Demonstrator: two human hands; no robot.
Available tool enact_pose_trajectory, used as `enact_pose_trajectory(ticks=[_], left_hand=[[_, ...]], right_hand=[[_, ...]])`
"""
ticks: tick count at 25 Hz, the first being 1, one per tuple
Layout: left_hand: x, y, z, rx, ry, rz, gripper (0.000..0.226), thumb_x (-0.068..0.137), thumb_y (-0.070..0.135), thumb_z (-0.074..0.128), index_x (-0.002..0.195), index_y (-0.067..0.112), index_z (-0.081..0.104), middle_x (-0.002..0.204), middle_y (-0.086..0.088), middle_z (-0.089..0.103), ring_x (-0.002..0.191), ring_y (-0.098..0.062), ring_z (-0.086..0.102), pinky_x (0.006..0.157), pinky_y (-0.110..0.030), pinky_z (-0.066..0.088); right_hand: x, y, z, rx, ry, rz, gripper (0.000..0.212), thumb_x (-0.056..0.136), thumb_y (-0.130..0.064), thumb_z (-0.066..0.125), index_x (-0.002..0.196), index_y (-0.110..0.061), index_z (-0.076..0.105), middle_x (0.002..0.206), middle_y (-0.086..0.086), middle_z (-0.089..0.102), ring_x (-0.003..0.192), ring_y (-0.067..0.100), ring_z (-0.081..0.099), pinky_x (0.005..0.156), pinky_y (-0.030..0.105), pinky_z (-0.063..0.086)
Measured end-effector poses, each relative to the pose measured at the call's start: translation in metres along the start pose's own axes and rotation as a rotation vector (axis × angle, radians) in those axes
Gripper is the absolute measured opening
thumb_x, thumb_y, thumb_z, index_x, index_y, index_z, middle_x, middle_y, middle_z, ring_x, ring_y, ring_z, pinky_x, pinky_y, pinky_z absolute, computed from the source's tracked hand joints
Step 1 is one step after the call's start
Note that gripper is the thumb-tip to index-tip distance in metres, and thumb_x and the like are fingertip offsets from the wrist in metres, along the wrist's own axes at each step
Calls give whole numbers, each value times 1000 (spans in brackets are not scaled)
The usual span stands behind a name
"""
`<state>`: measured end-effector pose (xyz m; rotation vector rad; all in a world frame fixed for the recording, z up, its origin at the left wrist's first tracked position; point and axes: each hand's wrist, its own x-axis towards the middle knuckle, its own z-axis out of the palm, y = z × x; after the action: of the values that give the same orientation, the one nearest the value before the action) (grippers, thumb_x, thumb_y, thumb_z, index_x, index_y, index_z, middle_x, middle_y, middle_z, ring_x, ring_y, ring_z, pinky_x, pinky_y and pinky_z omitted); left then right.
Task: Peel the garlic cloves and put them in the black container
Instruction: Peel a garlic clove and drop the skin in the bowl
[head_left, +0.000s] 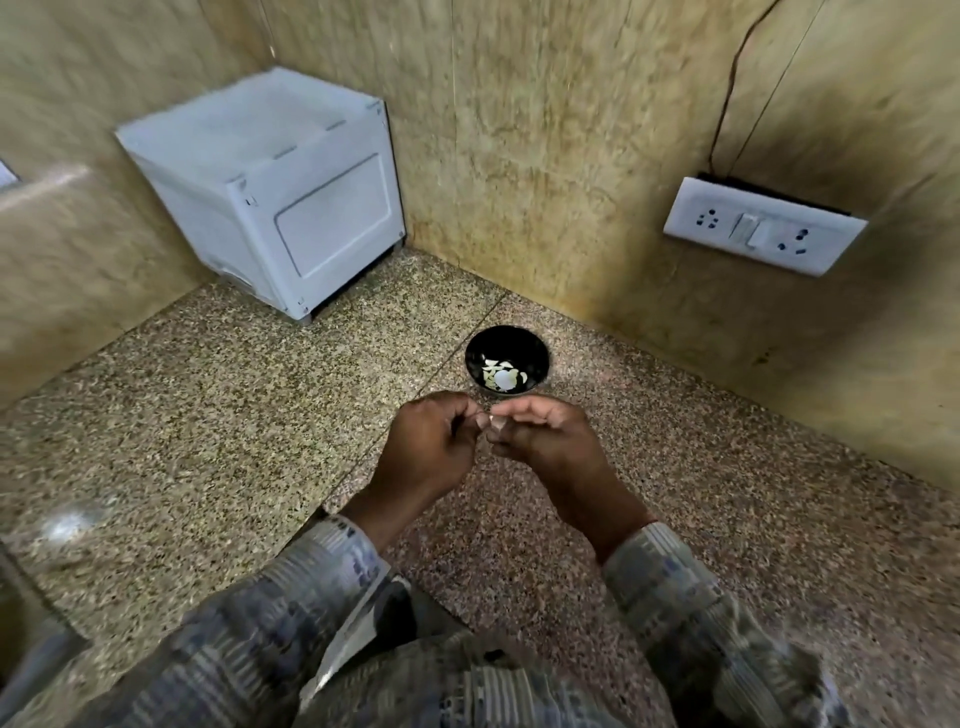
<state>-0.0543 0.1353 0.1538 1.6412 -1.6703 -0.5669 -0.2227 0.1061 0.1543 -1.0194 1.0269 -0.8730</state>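
In the head view I am watching the left hand and right hand curling together, both pinching a small pale garlic clove at their fingertips. The black container is sitting just beyond them at twelve o'clock, holding peeled cloves. I am judging that the slick clove could slip onto the speckled counter, or loose skin could fall into the container.

Apparent cloves inside container on counter

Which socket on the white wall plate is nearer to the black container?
The left socket, on the side of the switches towards the black container; the right socket lies beyond the switches, farther away.
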Motion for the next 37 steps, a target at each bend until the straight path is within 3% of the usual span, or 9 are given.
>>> enact_pose_trajectory(ticks=[6,8,10,12,17,19,25,32,37], left_hand=[[18,42,-38,-725,-255,-507,22,94,-5,54,85,9,69,72,-5,61,60,-17,54,59,-33,45],[14,46,-43,-262,-88,-63,17,91,-2,63,91,12,72,77,0,65,68,-16,57,62,-32,49],[12,46,-47,359,125,497,28,80,-4,63,104,8,70,90,-2,66,80,-17,61,70,-29,52],[13,45,-49,450,143,687,38,77,-3,62,114,7,67,98,-3,67,89,-18,63,77,-29,52],[17,64,-52,-500,-131,-20,19,97,5,66,90,20,76,79,9,72,73,-11,63,72,-32,50],[16,66,-53,-643,-173,-83,21,99,4,62,92,17,77,83,0,75,75,-18,63,73,-38,53],[6,64,-49,-554,-65,43,16,97,2,65,97,15,75,84,5,74,79,-16,66,76,-37,55],[-1,58,-47,-556,0,89,15,100,4,61,100,13,74,93,-1,75,90,-20,71,82,-41,57],[1,55,-50,-181,56,123,21,98,8,67,86,25,70,77,15,65,70,-3,59,65,-20,43]], right_hand=[[-10,-46,-1,-591,-2,-632,23,87,4,72,97,-16,74,96,-5,75,89,13,72,80,28,59],[-12,-59,5,-425,39,-436,20,88,5,72,98,-12,73,97,5,77,85,16,72,74,29,58],[-17,-74,9,78,-25,25,17,91,7,66,100,-6,70,91,14,75,76,18,68,67,27,56],[-22,-80,5,320,-59,209,16,93,8,63,102,-4,68,85,13,71,71,16,66,66,26,56],[-31,-73,1,-69,-18,-381,17,91,7,69,106,-2,73,104,15,77,83,24,70,73,31,59],[-31,-74,0,-118,-5,-434,17,92,3,70,107,-5,75,104,10,78,87,27,73,75,32,61],[-31,-74,8,-206,27,-418,14,96,-1,68,107,-7,74,99,8,78,81,23,74,74,28,60],[-42,-66,26,491,-162,-30,16,101,1,55,108,-7,67,92,12,63,82,17,58,73,26,55],[-43,-60,19,-61,9,-308,14,99,-2,63,108,-7,73,101,12,76,84,16,68,75,27,58]])
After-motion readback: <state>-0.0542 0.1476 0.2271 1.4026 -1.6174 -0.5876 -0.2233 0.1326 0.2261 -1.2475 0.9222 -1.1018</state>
